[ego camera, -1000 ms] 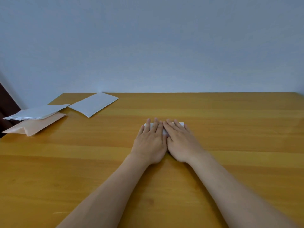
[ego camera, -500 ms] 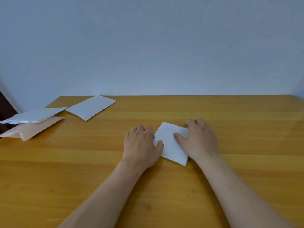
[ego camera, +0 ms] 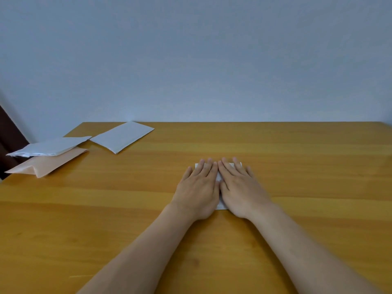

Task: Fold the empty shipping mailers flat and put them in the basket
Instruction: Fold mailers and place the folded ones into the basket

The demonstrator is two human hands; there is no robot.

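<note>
Both forearms reach forward; left hand (ego camera: 198,188) and right hand (ego camera: 240,187) lie flat, fingers straight, side by side, pressing the white mailer (ego camera: 219,177) onto the table (ego camera: 297,166).

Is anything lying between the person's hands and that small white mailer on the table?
Nothing visible. The left hand and right hand both lie flat directly on the folded white mailer, pressing it to the table. The other mailers lie apart at the table's far left.

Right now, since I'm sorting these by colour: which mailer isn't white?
The peach mailer at far left, partly under a crumpled white mailer. The flat mailer beside them and the folded mailer under the left hand and right hand are white.
</note>
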